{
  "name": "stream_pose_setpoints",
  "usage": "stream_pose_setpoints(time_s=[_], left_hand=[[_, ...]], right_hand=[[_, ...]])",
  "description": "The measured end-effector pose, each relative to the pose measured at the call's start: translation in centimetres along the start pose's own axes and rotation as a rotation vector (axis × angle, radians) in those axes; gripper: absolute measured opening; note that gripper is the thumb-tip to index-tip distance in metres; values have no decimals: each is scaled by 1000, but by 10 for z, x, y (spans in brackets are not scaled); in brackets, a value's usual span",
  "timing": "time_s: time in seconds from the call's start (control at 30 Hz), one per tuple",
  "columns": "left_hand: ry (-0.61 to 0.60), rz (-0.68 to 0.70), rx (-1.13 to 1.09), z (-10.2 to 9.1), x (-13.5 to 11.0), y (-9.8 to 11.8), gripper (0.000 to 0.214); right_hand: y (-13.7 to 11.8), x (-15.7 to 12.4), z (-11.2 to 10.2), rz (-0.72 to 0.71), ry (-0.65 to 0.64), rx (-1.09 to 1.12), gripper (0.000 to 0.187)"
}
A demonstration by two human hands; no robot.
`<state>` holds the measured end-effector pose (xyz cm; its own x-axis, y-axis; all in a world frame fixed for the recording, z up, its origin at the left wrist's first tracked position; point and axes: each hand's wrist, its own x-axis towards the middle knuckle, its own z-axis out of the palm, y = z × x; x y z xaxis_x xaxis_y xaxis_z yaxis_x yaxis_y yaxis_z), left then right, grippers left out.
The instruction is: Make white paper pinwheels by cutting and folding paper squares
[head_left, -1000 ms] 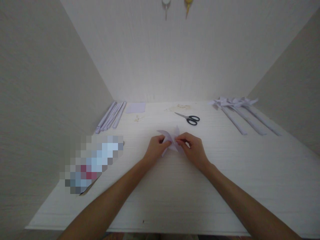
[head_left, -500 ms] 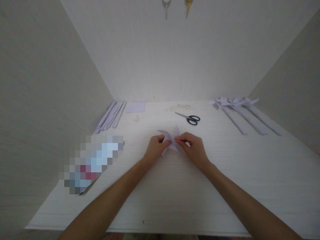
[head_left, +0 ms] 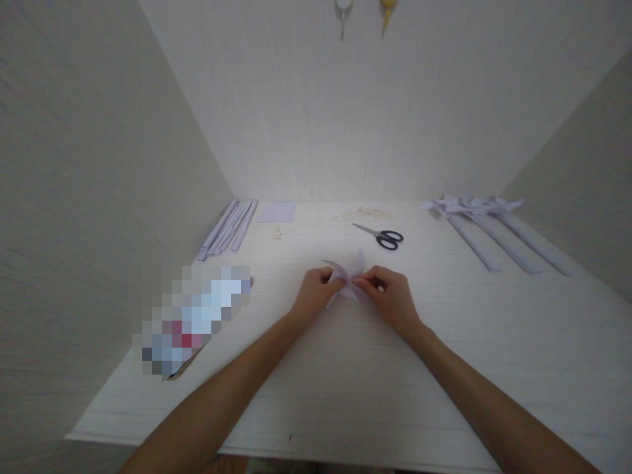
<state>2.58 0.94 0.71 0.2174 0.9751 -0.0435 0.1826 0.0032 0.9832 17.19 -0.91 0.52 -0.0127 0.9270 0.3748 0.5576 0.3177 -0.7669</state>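
Observation:
A pale lilac paper pinwheel point(head_left: 351, 268) with curved blades is held up over the middle of the white table. My left hand point(head_left: 316, 288) is closed, pinching the pinwheel's left side between thumb and fingers. At the pinwheel's centre, the fingertips of my right hand point(head_left: 388, 289) press together on the paper. Whether a small pin or stick is also between those fingertips, I cannot tell. Beyond my right hand lie black-handled scissors point(head_left: 385, 237), their blades pointing to the back left.
Several rolled paper sticks point(head_left: 228, 229) lie at the back left, beside a square paper sheet point(head_left: 277, 212). Small toothpick-like bits point(head_left: 279, 234) are nearby. Finished pinwheels point(head_left: 474, 205) on sticks rest at the back right. A blurred-out object point(head_left: 202, 322) lies left. Walls enclose the table.
The whole view has shifted slightly, so everything appears farther right. Both hands keep their pinch on the pinwheel, with hardly any visible movement of the fingers.

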Motion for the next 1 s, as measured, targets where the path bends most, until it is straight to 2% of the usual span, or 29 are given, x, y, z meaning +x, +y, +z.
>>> stream_pose_setpoints(time_s=[0.1, 0.27, 0.6, 0.9, 1.0], left_hand=[[1, 15, 8, 0, 0, 0, 16], [22, -17, -7, 1, 0, -1, 24], [29, -13, -29, 2, 0, 1, 22], [96, -18, -28, 2, 1, -5, 24], [97, -3, -33, 1, 1, -5, 24]], right_hand=[[-1, 0, 0, 16, 0, -25, 21], [1, -1, 2, -41, -36, 18, 11], [1, -2, 2, 4, -13, 41, 9], [1, -2, 0, -119, 23, 100, 10], [1, -3, 0, -103, 24, 122, 12]])
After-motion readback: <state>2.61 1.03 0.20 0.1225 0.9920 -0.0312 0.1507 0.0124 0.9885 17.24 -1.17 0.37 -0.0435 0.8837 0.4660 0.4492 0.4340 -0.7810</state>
